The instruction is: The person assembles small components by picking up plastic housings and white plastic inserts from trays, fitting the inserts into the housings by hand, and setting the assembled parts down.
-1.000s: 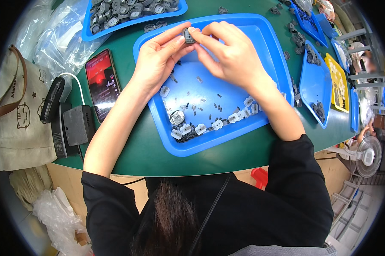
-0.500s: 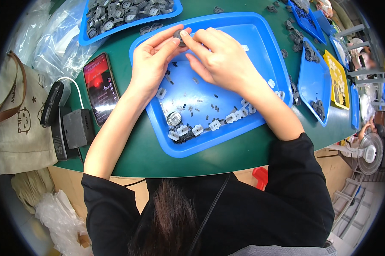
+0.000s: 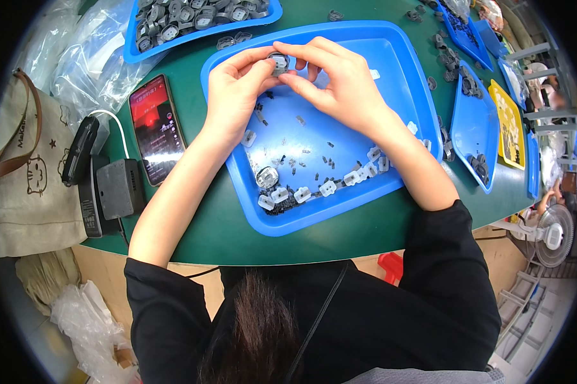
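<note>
Above the far left part of a blue tray (image 3: 427, 115), my left hand (image 3: 237, 86) pinches a small dark grey plastic housing (image 3: 278, 64) between thumb and fingers. A pale inner face with dark spots shows on it. From the other side, my right hand (image 3: 336, 73) touches the same housing with index finger at its top edge and thumb at its lower edge; its other fingers are curled. Inside the tray lie several translucent white pieces (image 3: 327, 187), many tiny black bits (image 3: 289, 203) and a round clear-and-grey part (image 3: 267, 177).
A blue tray heaped with grey housings (image 3: 192, 19) stands at the far left. Left of my forearm lie a phone (image 3: 157, 131), a dark grey box (image 3: 119, 189) and a cloth bag (image 3: 39, 185). More blue trays (image 3: 474, 131) and a yellow tray (image 3: 507, 121) are at right.
The housing has turned, so its pale inner face now shows. My right thumb has come in under it, and the index finger has shifted to its top edge.
</note>
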`<state>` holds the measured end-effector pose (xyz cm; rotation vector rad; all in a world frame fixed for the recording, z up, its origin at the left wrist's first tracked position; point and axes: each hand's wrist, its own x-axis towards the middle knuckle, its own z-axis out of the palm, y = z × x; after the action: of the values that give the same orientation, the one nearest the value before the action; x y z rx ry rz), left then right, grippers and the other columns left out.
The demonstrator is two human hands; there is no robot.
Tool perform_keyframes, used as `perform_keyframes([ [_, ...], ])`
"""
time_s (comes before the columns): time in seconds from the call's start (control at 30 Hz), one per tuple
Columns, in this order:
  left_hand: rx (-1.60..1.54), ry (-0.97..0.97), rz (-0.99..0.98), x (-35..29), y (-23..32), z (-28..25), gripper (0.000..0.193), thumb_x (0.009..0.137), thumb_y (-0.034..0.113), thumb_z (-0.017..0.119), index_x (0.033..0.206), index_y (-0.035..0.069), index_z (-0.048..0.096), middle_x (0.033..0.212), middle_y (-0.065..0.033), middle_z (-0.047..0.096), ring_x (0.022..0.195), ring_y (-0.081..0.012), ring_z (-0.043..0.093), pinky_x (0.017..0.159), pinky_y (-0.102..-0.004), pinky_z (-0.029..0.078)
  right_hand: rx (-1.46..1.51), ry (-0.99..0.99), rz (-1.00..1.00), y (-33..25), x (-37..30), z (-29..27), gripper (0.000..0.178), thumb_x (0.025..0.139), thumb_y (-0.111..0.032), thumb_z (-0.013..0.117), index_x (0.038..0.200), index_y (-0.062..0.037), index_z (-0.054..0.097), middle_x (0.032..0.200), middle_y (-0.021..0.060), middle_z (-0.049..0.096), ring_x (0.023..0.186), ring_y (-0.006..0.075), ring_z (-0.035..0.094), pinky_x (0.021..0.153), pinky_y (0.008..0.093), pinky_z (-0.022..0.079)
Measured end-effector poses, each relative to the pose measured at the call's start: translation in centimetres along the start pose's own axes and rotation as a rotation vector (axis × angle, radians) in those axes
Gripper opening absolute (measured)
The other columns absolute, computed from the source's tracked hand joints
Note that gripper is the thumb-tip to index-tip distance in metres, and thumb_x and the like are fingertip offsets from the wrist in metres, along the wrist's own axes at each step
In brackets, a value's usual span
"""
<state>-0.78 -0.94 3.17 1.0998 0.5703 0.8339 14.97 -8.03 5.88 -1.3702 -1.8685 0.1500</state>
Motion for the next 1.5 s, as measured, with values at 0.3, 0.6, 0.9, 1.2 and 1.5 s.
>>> perform_keyframes([
  [0.3,0.03,0.011,0.007,0.1,-0.2,-0.1,0.026,0.088,0.007,0.056,0.11,-0.007,0.056,0.102,-0.0127,0.062,0.089,-0.0172,0.062,0.078,-0.0271,0.052,-0.059,0.007,-0.036,-0.2,-0.1,0.1,0.032,0.078,-0.016,0.068,0.11,-0.0105,0.064,0.081,0.0077,0.058,0.069,0.0218,0.06,0.063,0.0301,0.05],
  [0.6,-0.012,-0.031,0.044,0.2,-0.3,-0.1,0.027,0.086,0.01,0.061,0.109,-0.006,0.059,0.094,-0.0109,0.065,0.081,-0.0132,0.064,0.074,-0.0226,0.052,-0.016,0.004,-0.004,0.2,0.1,-0.3,0.033,0.077,-0.018,0.069,0.109,-0.0113,0.065,0.077,0.0061,0.057,0.065,0.0177,0.057,0.06,0.0288,0.05],
  [0.9,0.063,-0.029,0.044,0.3,-0.8,-0.4,0.029,0.085,0.013,0.063,0.108,-0.005,0.059,0.092,-0.0103,0.066,0.081,-0.0128,0.064,0.075,-0.0231,0.05,-0.017,0.01,-0.021,0.1,0.1,-0.1,0.031,0.077,-0.018,0.07,0.106,-0.0112,0.066,0.076,0.0062,0.057,0.064,0.0176,0.057,0.06,0.0284,0.049],
  [1.2,-0.067,-0.016,0.015,0.1,-0.2,0.0,0.029,0.086,0.01,0.061,0.109,-0.007,0.058,0.095,-0.0133,0.064,0.08,-0.0154,0.065,0.074,-0.0238,0.052,0.017,0.011,-0.006,0.5,0.2,-0.3,0.031,0.076,-0.019,0.07,0.107,-0.012,0.067,0.075,0.0058,0.057,0.062,0.0165,0.056,0.058,0.0278,0.049],
  [1.5,-0.086,-0.011,-0.035,0.3,0.0,0.0,0.031,0.087,0.01,0.059,0.111,-0.01,0.056,0.097,-0.0156,0.063,0.082,-0.0189,0.065,0.076,-0.0261,0.054,0.055,-0.003,0.022,0.9,0.3,-0.4,0.031,0.077,-0.02,0.069,0.106,-0.0099,0.067,0.074,0.006,0.059,0.062,0.0149,0.056,0.058,0.0268,0.048],
])
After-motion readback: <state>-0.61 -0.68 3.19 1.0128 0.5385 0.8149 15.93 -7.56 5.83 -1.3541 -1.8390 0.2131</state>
